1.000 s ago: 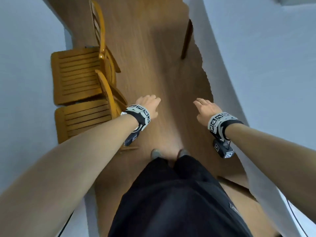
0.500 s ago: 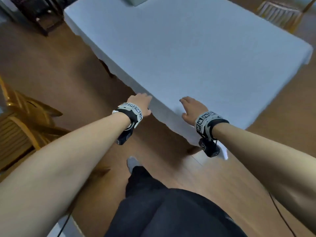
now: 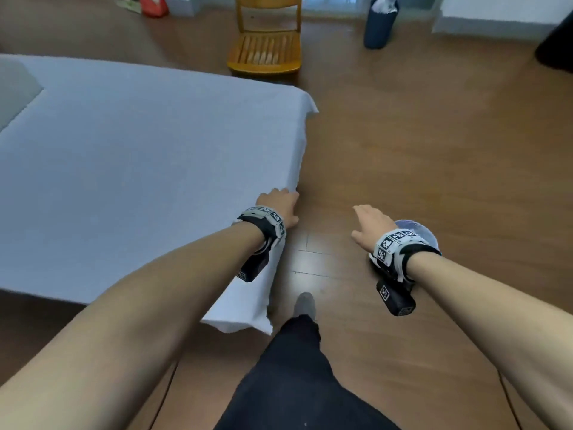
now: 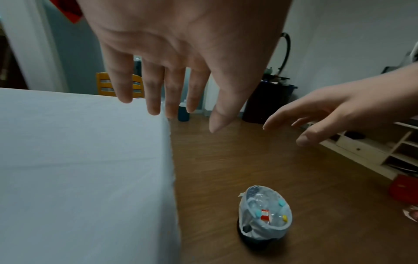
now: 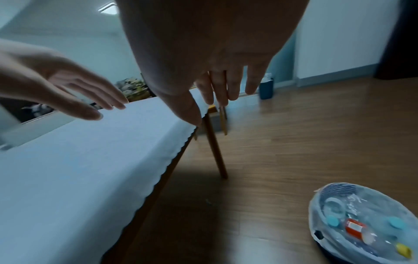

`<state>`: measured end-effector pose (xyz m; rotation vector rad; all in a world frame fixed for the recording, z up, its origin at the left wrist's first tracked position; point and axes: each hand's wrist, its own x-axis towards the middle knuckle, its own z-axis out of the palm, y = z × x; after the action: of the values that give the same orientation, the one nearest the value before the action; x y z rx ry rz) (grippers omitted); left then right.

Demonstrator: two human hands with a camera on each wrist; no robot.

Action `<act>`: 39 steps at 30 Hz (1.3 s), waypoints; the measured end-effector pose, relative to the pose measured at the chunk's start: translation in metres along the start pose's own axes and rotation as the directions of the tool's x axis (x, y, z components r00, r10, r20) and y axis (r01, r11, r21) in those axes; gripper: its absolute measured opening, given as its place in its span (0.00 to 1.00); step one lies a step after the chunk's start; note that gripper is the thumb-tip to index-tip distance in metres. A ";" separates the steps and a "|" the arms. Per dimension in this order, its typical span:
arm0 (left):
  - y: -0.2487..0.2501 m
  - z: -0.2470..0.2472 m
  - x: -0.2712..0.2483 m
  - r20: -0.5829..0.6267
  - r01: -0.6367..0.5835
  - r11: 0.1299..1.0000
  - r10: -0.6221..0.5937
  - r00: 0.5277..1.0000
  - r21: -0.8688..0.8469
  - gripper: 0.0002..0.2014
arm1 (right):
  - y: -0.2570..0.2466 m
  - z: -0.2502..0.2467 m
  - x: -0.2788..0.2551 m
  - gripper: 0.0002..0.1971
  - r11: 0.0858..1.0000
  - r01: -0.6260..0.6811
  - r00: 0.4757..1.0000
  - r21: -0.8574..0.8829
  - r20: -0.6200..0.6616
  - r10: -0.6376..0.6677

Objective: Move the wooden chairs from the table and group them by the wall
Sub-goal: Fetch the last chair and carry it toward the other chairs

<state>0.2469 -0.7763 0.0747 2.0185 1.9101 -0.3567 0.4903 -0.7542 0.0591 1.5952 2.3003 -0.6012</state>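
A yellow wooden chair [image 3: 264,41] with a slatted seat stands on the floor beyond the far end of the white-clothed table [image 3: 124,156]. Its back [image 4: 104,84] shows behind my fingers in the left wrist view. My left hand [image 3: 279,205] hovers over the table's right edge, fingers straight and empty. My right hand [image 3: 369,223] is held out over the floor beside the table, fingers relaxed, holding nothing. Both hands are far from the chair.
A small bin lined with a plastic bag [image 3: 417,232] stands on the floor under my right wrist. A blue bin [image 3: 379,24] and a red bag [image 3: 153,4] stand along the far wall. A slanted table leg [image 5: 214,148] shows under the cloth. Low white shelves [image 4: 373,151] line the right side.
My view has swung away from the two chairs by the wall, across the table, to the chair at its far end. Both hands stayed empty and held out in front.
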 end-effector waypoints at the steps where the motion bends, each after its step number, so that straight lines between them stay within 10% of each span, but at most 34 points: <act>1: 0.008 -0.007 0.026 0.006 -0.023 1.000 0.023 1.000 -0.010 0.20 | 0.014 -0.010 0.015 0.31 1.000 -0.018 1.000 0.011 0.002 0.018; 23: -0.002 -0.254 0.529 0.001 0.083 0.996 -0.083 0.997 0.023 0.28 | 0.212 -0.282 0.468 0.26 1.000 0.010 0.999 -0.021 0.035 -0.009; 39: -0.132 -0.426 0.891 0.035 0.181 0.982 -0.179 0.983 -0.045 0.27 | 0.222 -0.500 0.877 0.31 0.995 0.087 0.989 -0.055 0.125 -0.080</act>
<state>0.1525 0.2153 0.0918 1.8046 2.0680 -0.3801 0.3926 0.2749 0.0623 1.4006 2.2816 -0.6246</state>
